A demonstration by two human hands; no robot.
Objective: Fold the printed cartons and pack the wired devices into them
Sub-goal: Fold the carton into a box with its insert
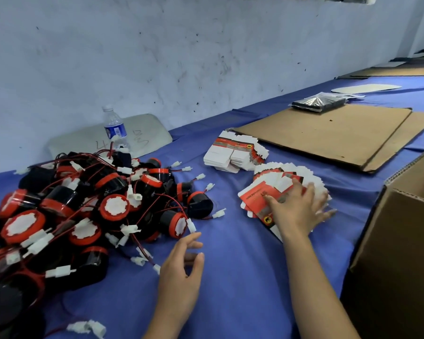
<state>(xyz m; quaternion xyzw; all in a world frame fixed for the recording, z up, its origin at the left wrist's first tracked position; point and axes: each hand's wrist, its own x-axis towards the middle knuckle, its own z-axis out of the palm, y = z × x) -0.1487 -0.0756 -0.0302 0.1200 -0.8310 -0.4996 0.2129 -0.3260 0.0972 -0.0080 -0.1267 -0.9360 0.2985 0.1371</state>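
the right hand (pixel 296 206) lies flat on a fan of cartons (pixel 253 195), fingers straight and spread, pressing on the top sheets without curling round any of them. the cartons are unfolded blanks (red, black and white print) spread in an arc on the blue cloth (pixel 230 277), right of centre. a second stack (pixel 233 152) of the same blanks sits just behind the fan, nearer the wall.

the left hand (pixel 181 267) hovers over the cloth with fingers loosely bent and apart, holding nothing. its fingertips are near the edge of the devices (pixel 83 204), a tangled heap on the left: black round bodies with red rims, red and black wires, white plugs. none is in a carton.

a water bottle (pixel 114 126) stands behind the heap by the wall. flat cardboard (pixel 328 133) lies behind the cartons, with a black packet (pixel 316 102) at its far edge. an open brown box (pixel 402 241) stands at the right edge.
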